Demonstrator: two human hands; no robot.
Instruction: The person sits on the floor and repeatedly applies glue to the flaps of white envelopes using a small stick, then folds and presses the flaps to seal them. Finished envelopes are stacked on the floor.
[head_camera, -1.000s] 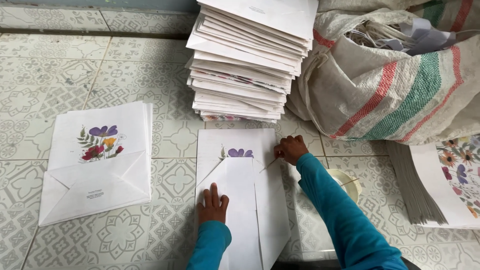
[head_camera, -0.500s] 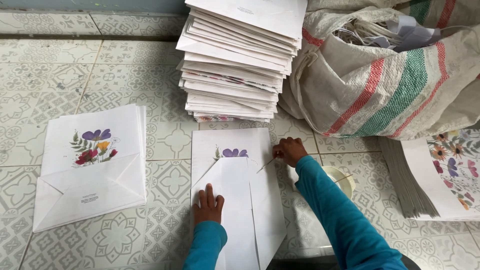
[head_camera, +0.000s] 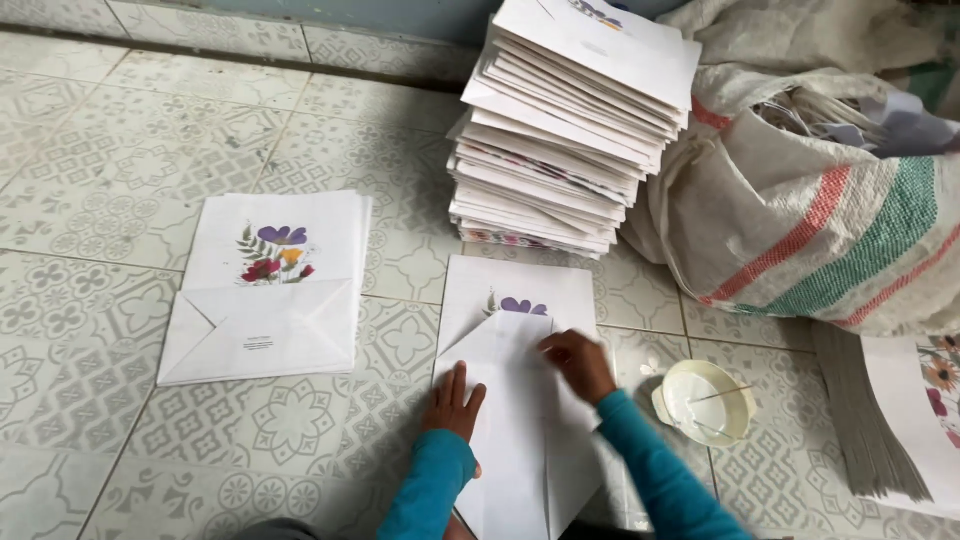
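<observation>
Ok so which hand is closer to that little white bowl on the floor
Right. The right hand presses on the folded white paper bag just left of the small white bowl. The left hand lies flat on the bag's far left edge, farther from the bowl.

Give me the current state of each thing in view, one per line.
White paper bag under the hands: flat on the floor, bottom flaps folded over.
Left hand: palm down, pressing the bag's left flap.
Right hand: fingers on the folded flap.
White flower-printed paper bags at left: finished, piled flat.
Tall stack of white paper bags: leaning, uneven.
Small white dish: open, thin stick resting across it.
Striped woven sack: open, stuffed.
</observation>
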